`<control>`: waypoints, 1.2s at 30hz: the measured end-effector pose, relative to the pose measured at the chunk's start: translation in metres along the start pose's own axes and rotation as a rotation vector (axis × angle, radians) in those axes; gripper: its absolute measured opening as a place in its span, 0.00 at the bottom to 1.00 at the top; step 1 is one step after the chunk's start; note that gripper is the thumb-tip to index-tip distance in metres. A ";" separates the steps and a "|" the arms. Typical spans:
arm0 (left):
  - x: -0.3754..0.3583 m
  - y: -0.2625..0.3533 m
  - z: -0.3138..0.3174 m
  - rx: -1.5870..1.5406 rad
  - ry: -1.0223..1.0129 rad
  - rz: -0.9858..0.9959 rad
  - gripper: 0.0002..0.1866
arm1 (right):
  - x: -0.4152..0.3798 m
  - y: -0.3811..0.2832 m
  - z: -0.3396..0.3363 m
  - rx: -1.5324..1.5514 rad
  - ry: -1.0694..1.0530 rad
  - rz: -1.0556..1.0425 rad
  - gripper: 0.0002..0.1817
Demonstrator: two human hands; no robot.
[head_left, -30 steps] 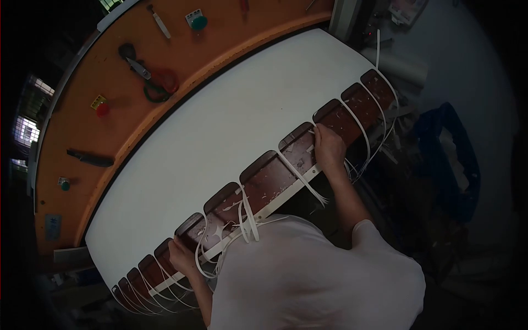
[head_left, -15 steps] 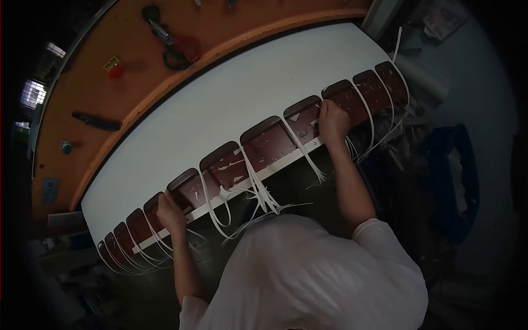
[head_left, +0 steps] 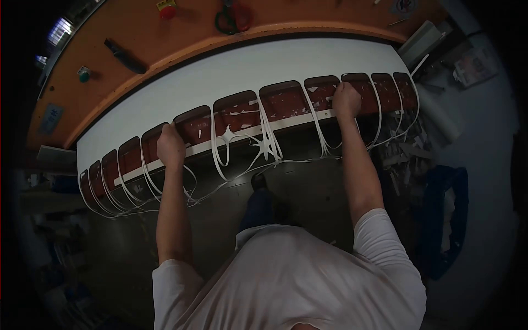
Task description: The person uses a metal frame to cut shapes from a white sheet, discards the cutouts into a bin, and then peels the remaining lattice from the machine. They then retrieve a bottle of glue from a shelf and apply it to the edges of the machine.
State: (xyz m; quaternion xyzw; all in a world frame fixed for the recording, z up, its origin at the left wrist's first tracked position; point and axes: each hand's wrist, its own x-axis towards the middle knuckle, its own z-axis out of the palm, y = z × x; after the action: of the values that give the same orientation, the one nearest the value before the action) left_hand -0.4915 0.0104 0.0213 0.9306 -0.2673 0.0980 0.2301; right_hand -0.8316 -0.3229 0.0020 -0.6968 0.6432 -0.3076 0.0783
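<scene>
A long white sheet [head_left: 231, 69] lies across the bench with a row of round-cornered cutouts along its near edge. Thin white strips [head_left: 268, 135] hang in loops from that edge, some bunched at the middle. My left hand [head_left: 170, 144] is closed on the sheet's edge between two cutouts on the left. Farther right, my right hand [head_left: 347, 100] is closed in the same way between two other cutouts. The fingers of both hands hide the exact spot they pinch. Through the cutouts shows a dark red surface [head_left: 286, 104] littered with white scraps.
On the orange bench top [head_left: 181, 33] behind the sheet lie scissors [head_left: 234, 21], a dark-handled tool [head_left: 125, 56], a red button [head_left: 168, 12] and a green button [head_left: 83, 74]. A pale rail [head_left: 247, 132] runs along the front. At right are scraps [head_left: 410, 151] and a blue bag [head_left: 426, 220].
The view has turned, so the bench looks more level and more floor shows below it. Both hands remain on the sheet's edge between the same cutouts.
</scene>
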 end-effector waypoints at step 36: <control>-0.003 -0.002 -0.002 -0.152 0.036 -0.025 0.15 | 0.040 0.046 0.028 -0.059 -0.011 -0.099 0.26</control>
State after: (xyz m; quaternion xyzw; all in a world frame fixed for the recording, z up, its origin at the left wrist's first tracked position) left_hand -0.4932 0.0141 0.0211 0.9118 -0.2583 0.0911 0.3059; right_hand -0.8563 -0.3758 -0.0310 -0.7316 0.6161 -0.2881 0.0457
